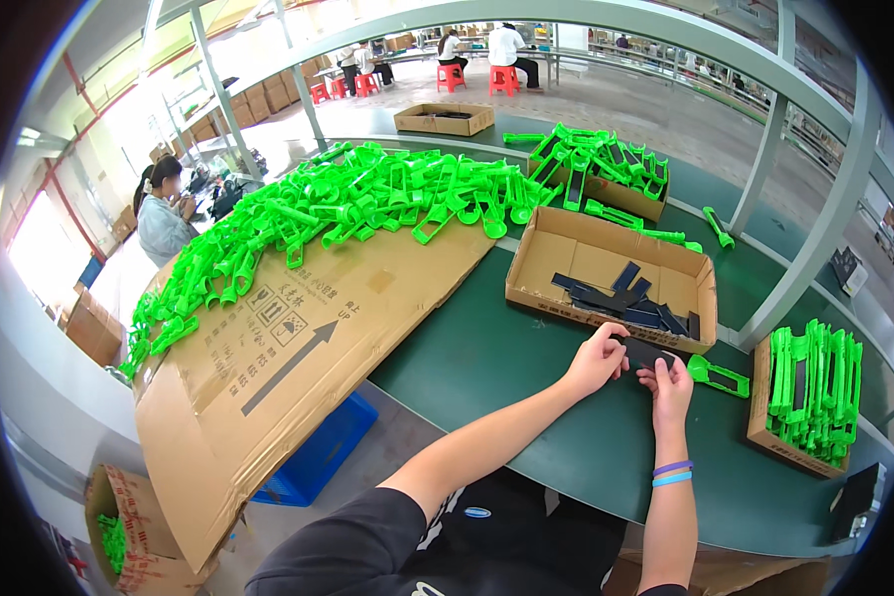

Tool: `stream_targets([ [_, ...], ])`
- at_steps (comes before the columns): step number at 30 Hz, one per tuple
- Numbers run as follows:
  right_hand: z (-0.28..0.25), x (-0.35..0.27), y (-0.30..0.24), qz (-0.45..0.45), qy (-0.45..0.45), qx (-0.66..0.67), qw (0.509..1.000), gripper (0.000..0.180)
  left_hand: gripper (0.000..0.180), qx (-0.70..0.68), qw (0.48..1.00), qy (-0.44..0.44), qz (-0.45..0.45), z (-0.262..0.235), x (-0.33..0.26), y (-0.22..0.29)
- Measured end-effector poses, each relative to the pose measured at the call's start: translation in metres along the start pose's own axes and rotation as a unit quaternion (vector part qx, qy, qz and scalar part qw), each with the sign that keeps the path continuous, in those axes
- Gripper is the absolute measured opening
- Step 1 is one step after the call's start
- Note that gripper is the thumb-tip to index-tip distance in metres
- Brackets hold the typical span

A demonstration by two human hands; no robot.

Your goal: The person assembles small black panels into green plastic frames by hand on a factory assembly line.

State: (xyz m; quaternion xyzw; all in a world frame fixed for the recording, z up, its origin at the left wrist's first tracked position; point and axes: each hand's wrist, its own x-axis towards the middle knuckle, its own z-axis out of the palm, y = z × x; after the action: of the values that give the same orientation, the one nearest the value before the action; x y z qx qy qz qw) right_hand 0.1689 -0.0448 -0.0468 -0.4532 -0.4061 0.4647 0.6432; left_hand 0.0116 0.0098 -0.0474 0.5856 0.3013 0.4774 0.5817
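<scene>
My left hand and my right hand are closed on a black, flat rectangular strip, one at each end of it. They hold it over the green table, just in front of an open cardboard tray. Inside that tray lie several similar dark strips, loosely piled. Beside my right hand, a bright green plastic piece with a long frame and a rounded end lies on the table. Its rounded end is partly hidden behind my fingers.
A large heap of green plastic pieces covers a cardboard sheet at left. More fill a box at the back and a box at right. Metal rack posts rise behind the table. A person sits at far left.
</scene>
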Motion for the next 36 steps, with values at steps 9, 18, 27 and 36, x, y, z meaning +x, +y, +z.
stream_targets([
  [9, -0.002, 0.008, -0.02, -0.034, -0.06, 0.055, 0.996, 0.027, 0.019, -0.047, 0.999, 0.018, 0.018, 0.007, 0.012, 0.01],
  [18, 0.004, 0.0, -0.003, -0.037, 0.026, 0.012, 0.999, 0.019, 0.021, 0.024, 0.998, -0.04, -0.039, -0.001, -0.002, -0.007],
  [27, -0.004, 0.014, -0.013, -0.029, -0.006, 0.046, 0.998, 0.015, 0.021, 0.273, 0.947, -0.169, 0.025, 0.013, 0.004, 0.025],
  [36, -0.008, 0.004, -0.001, -0.065, -0.069, -0.089, 0.992, 0.023, 0.027, 0.226, 0.96, -0.165, 0.029, 0.013, -0.009, 0.009],
])
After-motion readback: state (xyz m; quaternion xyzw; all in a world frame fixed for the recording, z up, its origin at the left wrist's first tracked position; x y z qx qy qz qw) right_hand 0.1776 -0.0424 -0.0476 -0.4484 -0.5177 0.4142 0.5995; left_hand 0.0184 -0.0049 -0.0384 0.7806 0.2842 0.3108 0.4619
